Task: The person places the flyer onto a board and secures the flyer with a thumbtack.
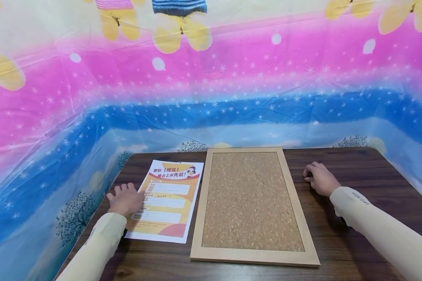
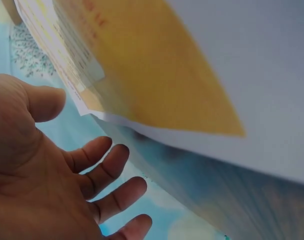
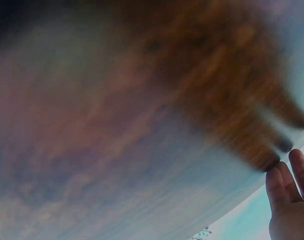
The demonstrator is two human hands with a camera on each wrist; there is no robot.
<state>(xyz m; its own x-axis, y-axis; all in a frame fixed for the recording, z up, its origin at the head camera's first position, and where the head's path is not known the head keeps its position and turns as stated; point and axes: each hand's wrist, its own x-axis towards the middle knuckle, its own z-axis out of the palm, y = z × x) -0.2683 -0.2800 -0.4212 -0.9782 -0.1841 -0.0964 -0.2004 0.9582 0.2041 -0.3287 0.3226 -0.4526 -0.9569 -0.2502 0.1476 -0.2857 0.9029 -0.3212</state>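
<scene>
"Left hand?"

"Fingers spread, nothing gripped, at the left edge of the printed sheet; hard to tell whether touching."

"And the right hand?"

"Fingers loosely bent, nothing held, fingertips against the tabletop, right of the framed corkboard."

"Place of the printed sheet?"

"On the tabletop, just left of the framed corkboard."

"Farther out?"

"Snowflake-patterned backdrop along the far side."
</scene>
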